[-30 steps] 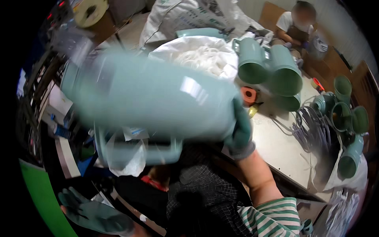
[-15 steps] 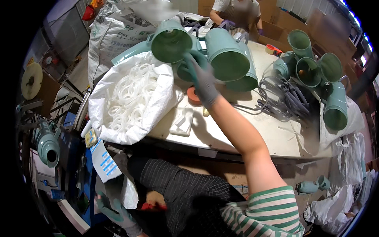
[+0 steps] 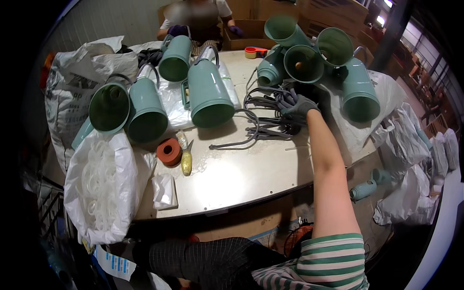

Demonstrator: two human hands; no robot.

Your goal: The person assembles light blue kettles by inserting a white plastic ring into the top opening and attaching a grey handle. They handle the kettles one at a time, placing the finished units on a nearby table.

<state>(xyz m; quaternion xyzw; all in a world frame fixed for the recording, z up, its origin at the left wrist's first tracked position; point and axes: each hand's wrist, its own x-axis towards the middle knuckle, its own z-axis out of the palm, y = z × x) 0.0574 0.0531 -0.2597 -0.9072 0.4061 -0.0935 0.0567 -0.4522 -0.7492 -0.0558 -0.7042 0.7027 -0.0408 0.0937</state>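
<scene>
My right hand (image 3: 299, 105), in a grey glove, reaches over the table onto a pile of grey curved handles (image 3: 270, 130). Its fingers are bent round some of them at the top of the pile. One U-shaped grey handle (image 3: 234, 146) lies a little to the left of the rest. Nearest on the left stands a green plastic can (image 3: 210, 92) with a grey loop handle. More green cans (image 3: 147, 111) lean together farther left, and a cluster of green funnel-mouthed cans (image 3: 303, 63) sits just beyond my hand. My left hand is out of view.
A white sack (image 3: 130, 193) of clear plastic rings (image 3: 99, 188) stands at the table's left. Near it lie a red tape roll (image 3: 169, 152), a yellow-handled knife (image 3: 186, 163) and a white packet (image 3: 164, 191). Across the table, a person (image 3: 198, 24) wears purple gloves.
The view has turned to the right. My right hand has left the green cans and moved right to the grey handles. My left hand has gone out of view.
</scene>
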